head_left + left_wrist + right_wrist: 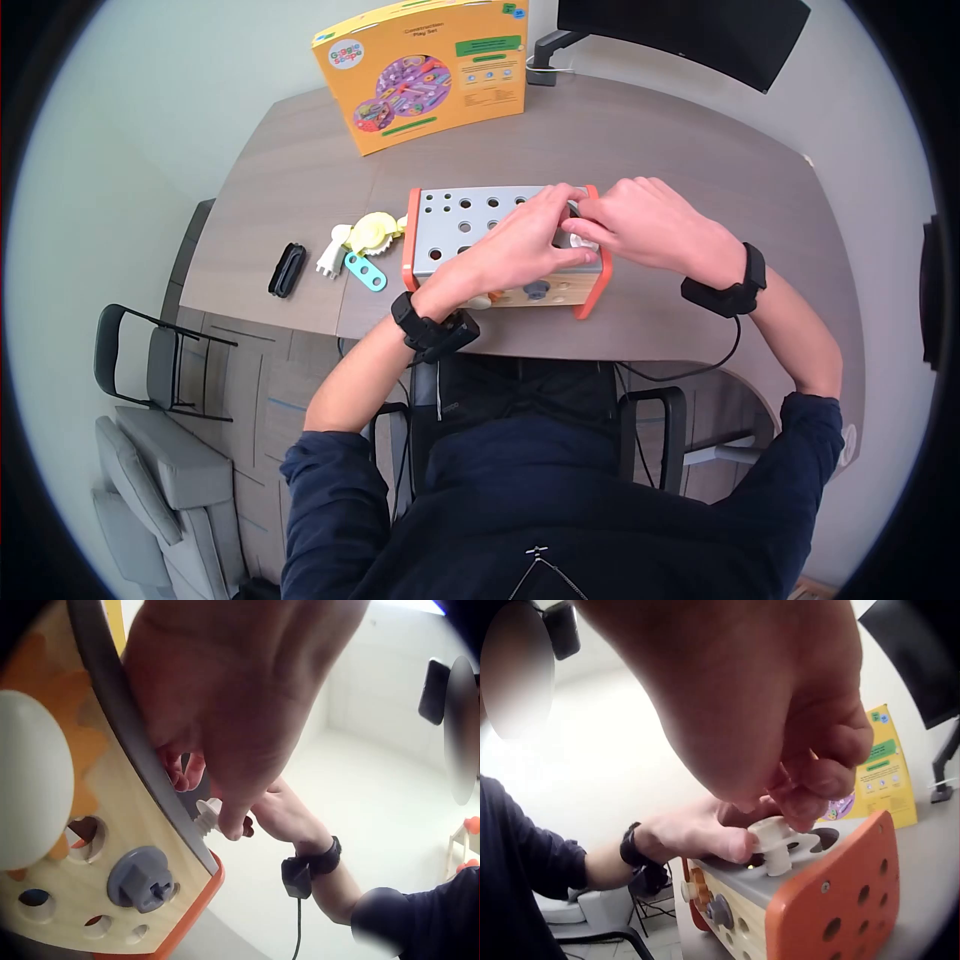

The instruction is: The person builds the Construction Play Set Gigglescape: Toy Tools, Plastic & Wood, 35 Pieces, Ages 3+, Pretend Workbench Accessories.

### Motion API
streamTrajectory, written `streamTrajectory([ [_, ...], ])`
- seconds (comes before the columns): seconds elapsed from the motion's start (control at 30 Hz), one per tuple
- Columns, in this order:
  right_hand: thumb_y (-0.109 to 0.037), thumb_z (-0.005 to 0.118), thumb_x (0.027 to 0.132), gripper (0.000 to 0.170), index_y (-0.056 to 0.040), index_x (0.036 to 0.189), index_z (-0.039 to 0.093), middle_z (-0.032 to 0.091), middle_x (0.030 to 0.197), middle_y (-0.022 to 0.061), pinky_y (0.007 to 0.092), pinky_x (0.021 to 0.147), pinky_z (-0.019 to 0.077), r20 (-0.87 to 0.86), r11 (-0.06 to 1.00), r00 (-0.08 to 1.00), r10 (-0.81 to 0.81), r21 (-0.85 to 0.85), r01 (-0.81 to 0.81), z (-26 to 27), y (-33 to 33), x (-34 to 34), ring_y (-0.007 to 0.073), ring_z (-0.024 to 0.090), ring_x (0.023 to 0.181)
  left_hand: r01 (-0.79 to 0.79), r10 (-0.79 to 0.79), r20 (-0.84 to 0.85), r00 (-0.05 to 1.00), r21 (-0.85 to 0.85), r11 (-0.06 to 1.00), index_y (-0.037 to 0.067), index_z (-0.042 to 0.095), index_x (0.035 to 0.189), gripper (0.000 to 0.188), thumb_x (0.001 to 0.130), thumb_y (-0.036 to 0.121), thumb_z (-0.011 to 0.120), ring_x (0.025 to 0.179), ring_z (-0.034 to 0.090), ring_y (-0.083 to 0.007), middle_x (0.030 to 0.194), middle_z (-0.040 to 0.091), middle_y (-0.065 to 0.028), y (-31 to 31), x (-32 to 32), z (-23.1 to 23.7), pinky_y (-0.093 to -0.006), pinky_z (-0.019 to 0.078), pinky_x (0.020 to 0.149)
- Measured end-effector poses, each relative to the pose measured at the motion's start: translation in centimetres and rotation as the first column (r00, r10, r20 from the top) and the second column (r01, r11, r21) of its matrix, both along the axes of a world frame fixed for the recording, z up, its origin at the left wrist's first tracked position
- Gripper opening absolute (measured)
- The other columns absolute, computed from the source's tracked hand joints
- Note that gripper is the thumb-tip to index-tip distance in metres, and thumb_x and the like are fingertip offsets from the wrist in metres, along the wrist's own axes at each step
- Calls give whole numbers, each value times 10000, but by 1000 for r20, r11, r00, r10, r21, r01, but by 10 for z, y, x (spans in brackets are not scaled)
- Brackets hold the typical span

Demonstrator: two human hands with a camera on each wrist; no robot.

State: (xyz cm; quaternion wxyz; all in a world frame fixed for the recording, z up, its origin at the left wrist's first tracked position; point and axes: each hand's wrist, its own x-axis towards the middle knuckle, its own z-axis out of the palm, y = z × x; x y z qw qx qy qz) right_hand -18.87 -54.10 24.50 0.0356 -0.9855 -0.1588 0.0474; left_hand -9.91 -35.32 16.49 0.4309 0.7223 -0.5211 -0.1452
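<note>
A toy workbench with a grey holed top and orange end panels stands before me. Near the right end of its top, a white plastic screw stands upright with its thread showing. My left hand reaches over the top, its thumb against the screw head and its fingers curving round the far side. Over the same spot my right hand bends down, its curled fingertips pinching at the screw head. Its thumb is mostly hidden in the right wrist view. A grey bolt sits in the wooden front.
Left of the workbench lie yellow toy pieces, a teal strip with holes and a black case. A yellow play-set box stands behind, with a monitor at back right. A cable hangs from the right wrist camera.
</note>
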Motion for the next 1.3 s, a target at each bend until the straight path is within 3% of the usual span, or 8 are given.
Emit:
streamTrajectory([
  [0.17, -274, 569, 1049, 253, -34, 1089, 637, 669, 744, 181, 506, 687, 546, 106, 901, 958, 266, 327, -286, -16, -17, -1, 436, 669, 720, 62, -53, -161, 986, 48, 997, 10, 441, 1479, 713, 927, 238, 831, 1229, 605, -267, 1288, 610, -163, 5, 6, 8, -408, 494, 1066],
  [0.43, -284, 571, 1048, 250, -51, 1079, 658, 694, 742, 191, 519, 675, 549, -45, 999, 999, -12, -44, 10, -7, 5, 2, 437, 697, 726, -6, 7, 44, 999, -19, 1000, -3, 442, 1486, 746, 910, 274, 825, 1252, 568, -360, 1316, 568, -213, -1, -3, 0, -447, 479, 1079],
  [0.53, -265, 580, 1035, 236, -38, 1046, 646, 701, 829, 179, 511, 706, 543, -168, 974, 972, -164, -186, 132, 7, 11, 2, 415, 697, 788, 0, 1, 36, 999, -28, 1000, 39, 433, 1507, 738, 908, 194, 834, 1216, 597, -262, 1263, 597, -159, -2, 0, -5, -405, 495, 1059],
  [0.63, -244, 594, 1016, 222, -30, 1048, 642, 686, 951, 162, 500, 767, 543, 39, 973, 993, 113, 199, -118, 3, -5, -6, 385, 686, 874, 33, -33, -9, 999, 14, 999, 37, 432, 1506, 736, 905, 187, 829, 1211, 598, -267, 1245, 593, -158, 2, 5, -4, -403, 493, 1060],
  [0.73, -225, 608, 994, 209, -22, 1044, 627, 647, 1047, 147, 492, 817, 533, -121, 945, 979, 163, 306, -119, 7, -5, -11, 363, 661, 947, 58, -60, -103, 993, -24, 998, 31, 424, 1516, 750, 904, 191, 826, 1210, 598, -271, 1272, 591, -163, 3, 4, -2, -404, 490, 1062],
  [0.83, -242, 622, 1026, 213, -28, 1026, 629, 668, 929, 160, 454, 728, 530, 2, 958, 981, 192, 219, -188, -9, -9, -3, 363, 670, 817, 39, -41, -18, 999, -76, 996, 25, 405, 1532, 784, 898, 201, 833, 1211, 599, -288, 1303, 587, -174, 0, -1, -3, -410, 491, 1059],
  [1.03, -373, 563, 1070, 389, -30, 989, 725, 705, 720, 183, 505, 687, 564, -83, 982, 994, -77, -179, 61, -3, 6, 2, 423, 699, 698, -19, 19, 39, 999, 11, 1000, 6, 406, 1532, 767, 910, 238, 791, 1235, 580, -380, 1322, 565, -224, -1, -5, 1, -461, 471, 1072],
  [1.3, -245, 591, 1042, 204, -67, 1140, 613, 625, 678, 160, 476, 673, 535, 137, 911, 945, 296, 257, -323, -22, -21, -3, 396, 650, 679, 32, -32, 29, 999, 26, 999, 23, 362, 1552, 830, 886, 212, 820, 1148, 596, -314, 1280, 586, -179, 0, 6, -10, -434, 502, 1018],
])
